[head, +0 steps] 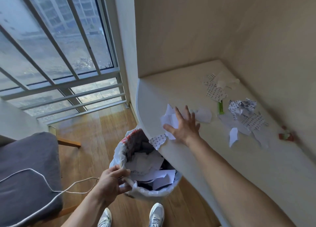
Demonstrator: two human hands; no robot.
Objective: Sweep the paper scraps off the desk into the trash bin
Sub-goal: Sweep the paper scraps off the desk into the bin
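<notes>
White scraps (171, 119) under flat, spread right hand (183, 125) on desk (171, 88), left hand (112, 179) gripping bin liner (119, 151)

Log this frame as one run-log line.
left hand: holds trash bin liner | right hand: flat on white scraps | printed scrap: over desk edge

Soft daylight enters through the large barred glass window (51, 55) left of the left hand (111, 180) — no harsh shadows. Wide-angle distortion bends the frame edges; everything looks slightly soft.
</notes>
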